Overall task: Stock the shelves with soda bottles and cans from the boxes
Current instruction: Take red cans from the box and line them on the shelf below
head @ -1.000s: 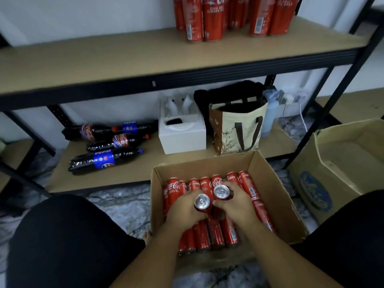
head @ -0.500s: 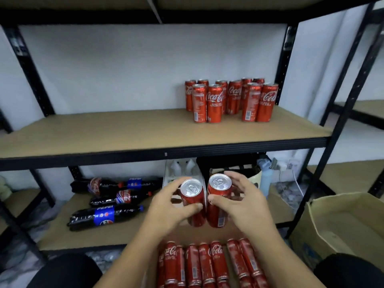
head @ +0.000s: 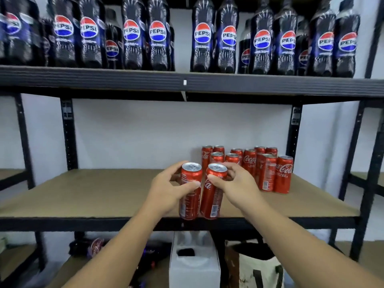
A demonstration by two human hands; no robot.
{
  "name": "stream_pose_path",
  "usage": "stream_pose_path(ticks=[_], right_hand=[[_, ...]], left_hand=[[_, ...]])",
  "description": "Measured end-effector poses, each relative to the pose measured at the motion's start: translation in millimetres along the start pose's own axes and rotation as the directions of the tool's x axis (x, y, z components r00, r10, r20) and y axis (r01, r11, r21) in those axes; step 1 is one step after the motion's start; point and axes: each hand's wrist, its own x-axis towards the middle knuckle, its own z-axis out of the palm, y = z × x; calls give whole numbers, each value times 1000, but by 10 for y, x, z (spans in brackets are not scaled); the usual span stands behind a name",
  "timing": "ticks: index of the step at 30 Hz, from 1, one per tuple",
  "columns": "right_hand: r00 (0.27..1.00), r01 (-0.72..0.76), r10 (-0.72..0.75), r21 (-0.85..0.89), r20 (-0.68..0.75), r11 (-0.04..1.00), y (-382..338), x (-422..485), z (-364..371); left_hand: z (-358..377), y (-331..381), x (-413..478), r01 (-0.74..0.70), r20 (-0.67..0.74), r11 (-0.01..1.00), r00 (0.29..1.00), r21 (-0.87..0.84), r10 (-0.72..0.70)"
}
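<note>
My left hand (head: pixel 168 190) grips a tall red Coca-Cola can (head: pixel 190 202), and my right hand (head: pixel 239 186) grips a second red can (head: pixel 212 202) right beside it. Both cans stand upright over the front edge of the middle shelf (head: pixel 93 196). Whether they touch the board I cannot tell. A cluster of several red Coca-Cola cans (head: pixel 266 171) stands on the same shelf, just right of and behind my hands. The top shelf (head: pixel 124 80) carries a row of dark Pepsi bottles (head: pixel 209 36). The box of cans is out of view.
Black steel uprights (head: pixel 367 163) frame the shelf bay. Below, the bottom shelf holds a white box (head: pixel 194 265), a printed tote bag (head: pixel 259 269) and lying dark bottles (head: pixel 95 246). The left half of the middle shelf board is bare wood.
Both hands lifted a can each out of the box and carried them up to the middle shelf's front edge. My view rose from the floor box to the upper shelves.
</note>
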Motion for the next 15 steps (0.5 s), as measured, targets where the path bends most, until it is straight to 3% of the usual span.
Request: stream_pose_path(ticks=[6,9,12,15], right_hand=[[999,-33,34,-123,2,992,217,509,377],[1000,-2,2,-125,4,992,331,626,477],[998,25,-14,-193,58,981,466,677,484],[983,-20,67,-259,173,966,674,681,465]], left_hand=[[38,-473,395,93,-90,995,991,-19,-94],[50,-591,475,71,-97,997,993,-33,-73],[72,-745,487,58,-22,998,998,3,-58],[88,-999,456,130,116,988,984,79,-138]])
